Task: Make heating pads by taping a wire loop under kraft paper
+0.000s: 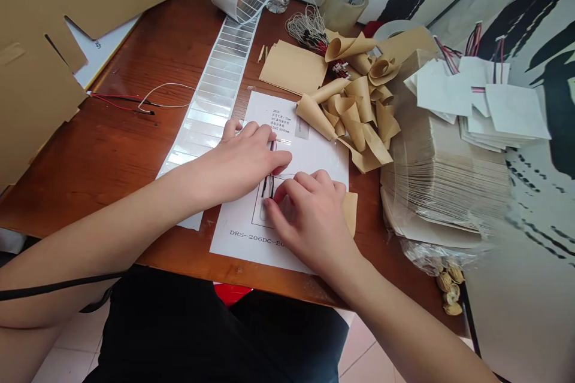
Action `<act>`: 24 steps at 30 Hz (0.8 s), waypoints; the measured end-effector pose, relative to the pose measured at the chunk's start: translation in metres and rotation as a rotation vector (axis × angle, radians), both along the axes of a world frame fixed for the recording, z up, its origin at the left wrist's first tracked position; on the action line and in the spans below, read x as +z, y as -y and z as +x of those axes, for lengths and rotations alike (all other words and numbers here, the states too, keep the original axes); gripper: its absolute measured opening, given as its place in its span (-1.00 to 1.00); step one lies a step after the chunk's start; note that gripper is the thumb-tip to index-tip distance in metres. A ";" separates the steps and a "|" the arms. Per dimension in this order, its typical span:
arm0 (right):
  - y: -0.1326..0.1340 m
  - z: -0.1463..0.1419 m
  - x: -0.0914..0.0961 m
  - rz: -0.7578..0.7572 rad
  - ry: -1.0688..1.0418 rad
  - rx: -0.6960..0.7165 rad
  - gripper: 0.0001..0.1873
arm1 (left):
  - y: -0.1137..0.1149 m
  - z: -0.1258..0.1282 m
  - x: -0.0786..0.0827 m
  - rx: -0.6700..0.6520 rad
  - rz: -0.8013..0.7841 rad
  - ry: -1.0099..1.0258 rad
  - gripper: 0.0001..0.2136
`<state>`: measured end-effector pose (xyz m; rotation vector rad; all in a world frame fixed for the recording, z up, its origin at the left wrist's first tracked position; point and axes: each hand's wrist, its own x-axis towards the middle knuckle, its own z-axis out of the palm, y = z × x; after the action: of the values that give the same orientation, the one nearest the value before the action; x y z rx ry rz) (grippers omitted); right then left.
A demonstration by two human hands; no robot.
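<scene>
the thin red-and-black wire pair (268,184) lies in the outlined box near the middle of the printed sheet (314,155). the left hand (242,158) is closed on its upper end, thumb against forefinger. the right hand (314,215) is curled, with its fingertips pressing the lower end; whether it pinches or only presses, i cannot tell.

the wire looks springy to me, so if either hand eases off it could flick out of the outline. the sheet is loose, smooth paper on the polished wooden table (112,155), and a sideways push might skate it along. the curled brown paper pieces (354,114) just off the sheet's upper right corner look light enough for a wrist to scatter them.

left of the sheet runs a glossy strip of clear labels (215,90) on white backing, touching its edge. a flat brown paper slip (350,209) pokes out at the sheet's right edge under the right hand. further right a tall stack of thin sheets (444,173) fans out in a wrinkled clear bag.
</scene>
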<state>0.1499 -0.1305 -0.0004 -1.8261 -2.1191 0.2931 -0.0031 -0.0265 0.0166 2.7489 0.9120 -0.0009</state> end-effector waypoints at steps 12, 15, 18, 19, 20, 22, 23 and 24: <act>0.000 -0.004 -0.001 -0.056 -0.038 -0.042 -0.80 | -0.002 0.001 0.000 -0.003 0.011 0.001 -0.75; -0.001 -0.005 0.000 -0.077 -0.042 -0.059 -0.82 | -0.001 0.001 0.000 0.005 -0.002 -0.001 -0.75; -0.002 -0.005 0.000 -0.086 -0.057 -0.060 -0.81 | -0.001 0.001 0.001 -0.001 0.011 -0.019 -0.74; -0.002 -0.005 0.000 -0.086 -0.064 -0.059 -0.80 | -0.001 0.001 0.001 -0.006 0.015 -0.018 -0.74; -0.002 -0.005 0.001 -0.085 -0.069 -0.061 -0.80 | -0.001 0.000 0.001 -0.010 0.015 -0.016 -0.74; -0.002 -0.004 0.001 -0.083 -0.072 -0.075 -0.81 | -0.002 -0.001 0.001 -0.016 0.009 -0.015 -0.74; -0.002 -0.004 0.001 -0.084 -0.070 -0.084 -0.82 | -0.002 -0.001 0.001 -0.019 0.005 -0.017 -0.74; -0.003 -0.004 0.001 -0.087 -0.067 -0.093 -0.82 | -0.002 -0.001 0.001 -0.019 0.002 -0.018 -0.74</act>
<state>0.1463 -0.1278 0.0005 -1.9282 -1.9994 0.4232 -0.0042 -0.0243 0.0171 2.7640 0.8904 -0.0289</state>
